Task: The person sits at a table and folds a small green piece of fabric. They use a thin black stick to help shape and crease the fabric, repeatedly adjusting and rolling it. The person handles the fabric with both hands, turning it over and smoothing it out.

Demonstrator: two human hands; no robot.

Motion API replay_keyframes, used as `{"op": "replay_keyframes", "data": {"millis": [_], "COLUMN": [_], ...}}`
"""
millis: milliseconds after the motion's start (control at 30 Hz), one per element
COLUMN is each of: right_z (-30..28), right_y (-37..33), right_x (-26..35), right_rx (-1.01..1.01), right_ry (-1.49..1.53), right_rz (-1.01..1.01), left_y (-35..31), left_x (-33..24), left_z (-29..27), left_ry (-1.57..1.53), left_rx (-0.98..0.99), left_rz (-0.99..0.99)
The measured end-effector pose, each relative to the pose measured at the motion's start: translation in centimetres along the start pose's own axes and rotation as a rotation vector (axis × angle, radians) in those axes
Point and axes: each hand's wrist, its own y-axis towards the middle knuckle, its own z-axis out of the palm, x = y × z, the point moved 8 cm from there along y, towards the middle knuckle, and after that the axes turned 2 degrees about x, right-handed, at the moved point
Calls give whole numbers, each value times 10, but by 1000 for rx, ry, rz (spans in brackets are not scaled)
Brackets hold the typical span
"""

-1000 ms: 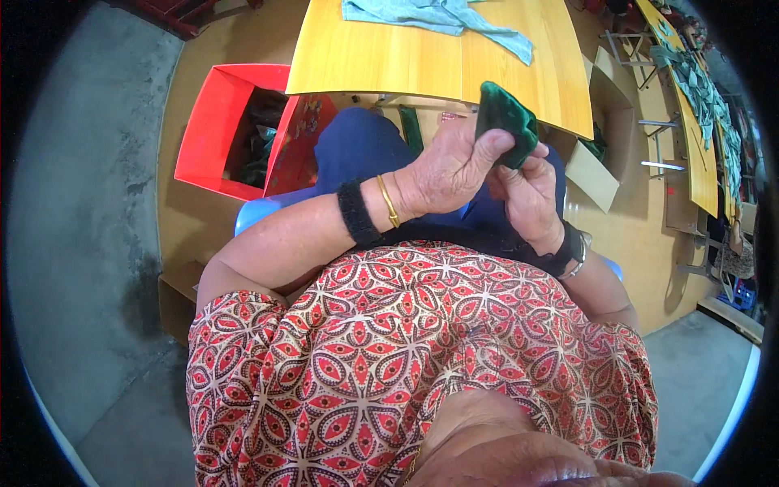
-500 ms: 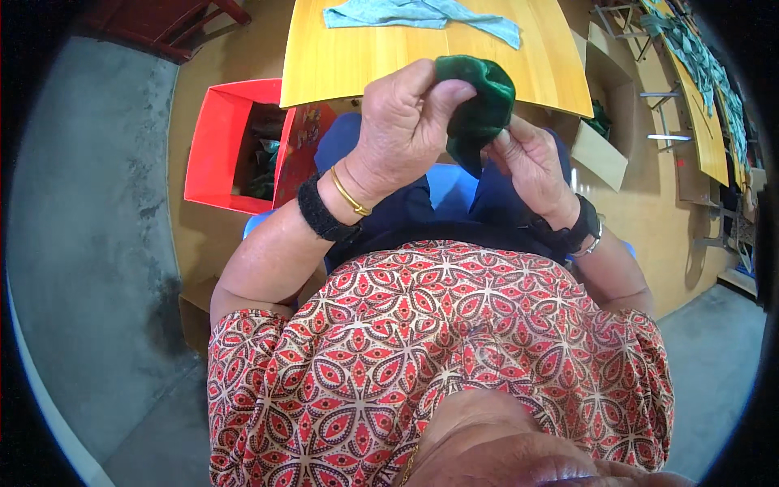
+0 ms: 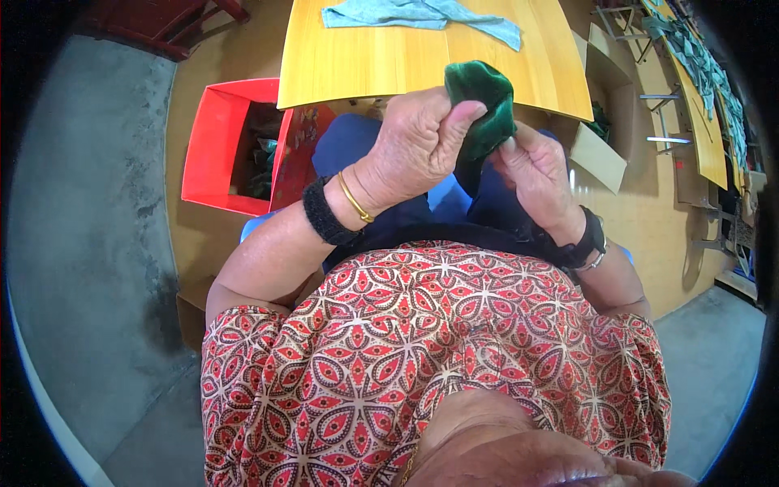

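No words or nums can be read. Red box has small pale marks on its R side, too tiny & blurry to tell if they're letters, nums or drawings. Brown box far R has 1 tiny red spot, also unclear.

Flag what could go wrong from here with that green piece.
Drop: the green velvety piece is held up in the air between the left hand and the right hand, not resting on the yellow table; if both grips slackened, it could fall.
Snag: the gold bracelet on the left wrist might catch the fabric if the two brushed together.
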Motion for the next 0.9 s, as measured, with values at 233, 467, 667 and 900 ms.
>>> {"op": "replay_keyframes", "data": {"millis": [233, 467, 667, 900], "right_z": [-19, -26, -19, -12], "right_y": [11, 13, 11, 7], "right_x": [29, 14, 9, 9], "right_rx": [-157, -130, -61, -1], "right_ry": [-560, -514, -388, -274], "right_rz": [-359, -282, -229, -192], "left_y": [18, 20, 13, 6], "left_x": [27, 19, 17, 4], "left_z": [-16, -33, -22, -5], "left_ry": [-424, -395, -340, -312], "left_rx": [18, 5, 0, 142], "left_rz": [-256, -240, -228, -187]}}
